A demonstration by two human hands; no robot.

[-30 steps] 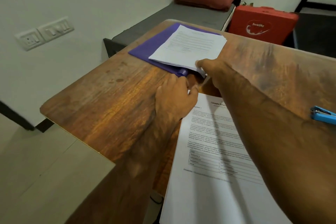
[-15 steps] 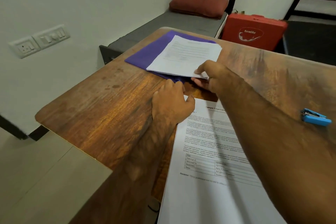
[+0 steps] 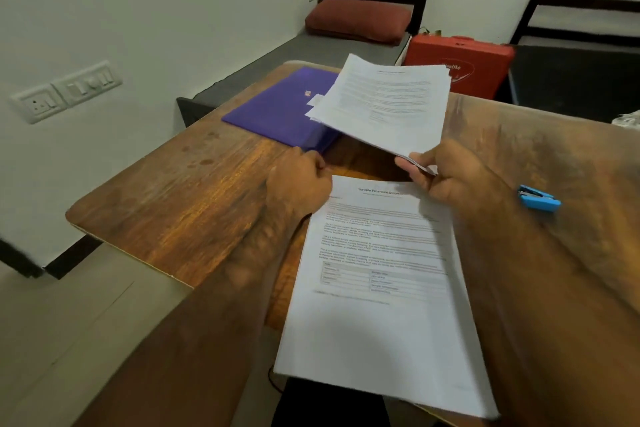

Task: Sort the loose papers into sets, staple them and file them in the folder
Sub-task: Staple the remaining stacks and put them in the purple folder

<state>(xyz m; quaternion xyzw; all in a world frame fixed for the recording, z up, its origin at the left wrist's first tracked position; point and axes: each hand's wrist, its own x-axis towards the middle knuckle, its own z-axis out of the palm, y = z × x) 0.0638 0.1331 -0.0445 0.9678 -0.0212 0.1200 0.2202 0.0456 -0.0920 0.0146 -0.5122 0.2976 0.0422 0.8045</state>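
Note:
A purple folder [image 3: 277, 107] lies at the far left of the wooden table [image 3: 173, 198]. My right hand [image 3: 446, 177] pinches the near corner of a set of printed papers [image 3: 384, 104] and holds it lifted and tilted above the folder's right side. My left hand [image 3: 298, 180], fingers curled, sits at the folder's near edge; its fingertips are hidden, so a grip cannot be told. A second printed stack [image 3: 377, 288] lies flat in front of me, overhanging the near table edge. A blue stapler [image 3: 538, 198] lies on the table to the right of my right hand.
A red case [image 3: 460, 62] stands beyond the table's far edge. A grey bench with a rust-red cushion [image 3: 356, 19] runs along the left wall. Wall switches [image 3: 65, 90] are at the left. Dark chair frames stand at the back.
My right hand has lifted the paper set off the purple folder and raised it, uncovering the folder's cover. My left hand stayed at the folder's near edge.

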